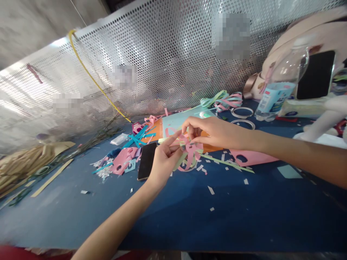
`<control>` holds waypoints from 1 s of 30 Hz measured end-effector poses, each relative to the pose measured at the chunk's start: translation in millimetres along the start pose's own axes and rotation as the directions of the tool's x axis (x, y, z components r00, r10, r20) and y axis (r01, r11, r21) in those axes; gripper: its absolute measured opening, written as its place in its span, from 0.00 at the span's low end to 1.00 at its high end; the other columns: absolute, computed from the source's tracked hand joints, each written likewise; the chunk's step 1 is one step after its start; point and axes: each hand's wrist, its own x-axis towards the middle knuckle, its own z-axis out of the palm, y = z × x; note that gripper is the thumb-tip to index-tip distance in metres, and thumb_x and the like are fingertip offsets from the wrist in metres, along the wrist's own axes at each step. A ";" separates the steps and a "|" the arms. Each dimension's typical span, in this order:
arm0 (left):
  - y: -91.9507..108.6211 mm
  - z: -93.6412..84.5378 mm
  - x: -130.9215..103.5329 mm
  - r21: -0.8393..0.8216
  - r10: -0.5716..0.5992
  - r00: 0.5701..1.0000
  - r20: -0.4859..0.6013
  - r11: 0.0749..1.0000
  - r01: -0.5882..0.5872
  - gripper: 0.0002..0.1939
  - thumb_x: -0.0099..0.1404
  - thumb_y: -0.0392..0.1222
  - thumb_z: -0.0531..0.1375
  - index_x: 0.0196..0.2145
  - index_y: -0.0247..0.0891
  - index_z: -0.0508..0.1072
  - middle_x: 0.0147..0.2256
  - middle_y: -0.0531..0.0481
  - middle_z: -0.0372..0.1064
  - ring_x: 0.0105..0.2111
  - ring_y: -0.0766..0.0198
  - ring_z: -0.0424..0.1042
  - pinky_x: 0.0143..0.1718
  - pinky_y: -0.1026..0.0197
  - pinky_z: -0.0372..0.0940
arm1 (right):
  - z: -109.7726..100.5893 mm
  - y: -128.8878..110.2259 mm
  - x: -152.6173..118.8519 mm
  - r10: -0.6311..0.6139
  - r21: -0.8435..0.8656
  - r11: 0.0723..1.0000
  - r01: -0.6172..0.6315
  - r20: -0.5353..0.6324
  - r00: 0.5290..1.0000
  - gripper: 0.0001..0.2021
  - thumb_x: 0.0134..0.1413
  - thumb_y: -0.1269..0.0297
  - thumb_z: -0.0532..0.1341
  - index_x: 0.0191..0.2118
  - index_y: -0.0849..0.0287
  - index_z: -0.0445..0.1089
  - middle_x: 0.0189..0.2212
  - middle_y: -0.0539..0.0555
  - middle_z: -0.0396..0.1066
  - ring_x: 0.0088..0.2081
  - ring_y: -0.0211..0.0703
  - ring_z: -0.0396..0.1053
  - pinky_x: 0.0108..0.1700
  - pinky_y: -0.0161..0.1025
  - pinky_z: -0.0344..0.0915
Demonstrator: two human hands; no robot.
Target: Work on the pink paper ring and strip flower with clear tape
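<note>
Two bare hands are meeting over a blue worktop (189,224), sharing a small craft piece of looped pink paper strips (189,150) held just above the surface. The left hand (165,162) is reaching in from below, its fingers (173,139) pinching the near side of the pink paper strips, while the right hand (217,133) is coming across from the right, its thumb and fingertips closing on the top of the same piece. Both hands are grasping it; neither is lying loose.

Just left of the left hand, a dark phone (146,160) is lying face up on the worktop, touching a heap of pink and teal paper offcuts (124,159). Behind the hands, orange and pale blue paper sheets (173,126) are lying flat, and small white and pink scraps (210,190) are dotting the blue surface nearer the camera. Further right, two tape rings (242,117) are sitting beside a clear plastic bottle (282,86) with a blue label. A perforated metal screen (168,54) is running along the back of the worktop, with a yellow cord (92,77) hanging across it. Dried straw-coloured plant material (24,162) is lying at the far left.
</note>
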 end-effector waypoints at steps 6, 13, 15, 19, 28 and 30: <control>-1.9 -1.1 0.4 0.013 0.016 1.000 -0.003 1.000 -0.016 0.35 0.61 0.43 0.67 0.64 0.32 0.66 0.20 0.57 0.63 0.18 0.74 0.53 0.20 0.67 0.45 | -0.3 0.8 -1.2 -0.005 -0.028 1.000 0.005 0.000 1.000 0.13 0.60 0.71 0.58 0.50 0.54 0.62 0.36 0.49 0.74 0.36 0.41 0.72 0.38 0.38 0.64; -1.9 -2.7 1.2 -0.011 0.012 1.000 0.010 1.000 -0.012 0.35 0.59 0.43 0.69 0.63 0.34 0.67 0.21 0.55 0.66 0.19 0.73 0.56 0.20 0.68 0.48 | -0.7 -1.8 -2.2 -0.022 -0.013 1.000 0.021 -0.026 0.999 0.11 0.61 0.70 0.58 0.49 0.53 0.63 0.36 0.50 0.74 0.36 0.42 0.72 0.39 0.40 0.65; -2.0 -3.5 2.2 -0.043 -0.001 1.000 0.014 0.999 0.002 0.36 0.58 0.43 0.70 0.62 0.34 0.68 0.21 0.56 0.66 0.19 0.73 0.58 0.21 0.68 0.52 | -1.0 -3.3 -2.5 -0.039 0.023 0.999 0.041 -0.078 0.996 0.11 0.61 0.69 0.59 0.48 0.53 0.63 0.36 0.50 0.73 0.37 0.42 0.72 0.41 0.40 0.65; -3.9 -5.1 3.5 -0.074 -0.048 0.999 0.017 0.996 0.049 0.37 0.58 0.44 0.69 0.63 0.35 0.67 0.23 0.54 0.71 0.21 0.70 0.65 0.25 0.66 0.62 | -3.2 -3.8 -2.3 -0.073 0.182 0.977 0.113 -0.209 0.975 0.11 0.60 0.66 0.61 0.47 0.53 0.62 0.37 0.50 0.70 0.40 0.43 0.71 0.45 0.43 0.67; 4.3 -3.2 0.4 0.060 -0.027 0.999 0.045 0.998 0.024 0.38 0.61 0.43 0.66 0.66 0.32 0.62 0.19 0.58 0.64 0.17 0.73 0.56 0.19 0.68 0.50 | -20.9 -6.6 4.7 -0.021 0.078 0.997 0.011 0.132 0.991 0.09 0.59 0.67 0.62 0.44 0.52 0.64 0.34 0.48 0.74 0.35 0.41 0.72 0.35 0.40 0.64; 5.7 -2.7 -0.1 0.072 -0.042 0.997 0.069 0.997 0.037 0.39 0.61 0.44 0.66 0.67 0.31 0.60 0.20 0.57 0.64 0.17 0.73 0.54 0.19 0.67 0.47 | -23.0 -9.4 7.5 -0.036 0.025 0.999 0.032 0.167 0.985 0.07 0.59 0.67 0.62 0.41 0.52 0.64 0.34 0.48 0.75 0.34 0.41 0.72 0.33 0.39 0.62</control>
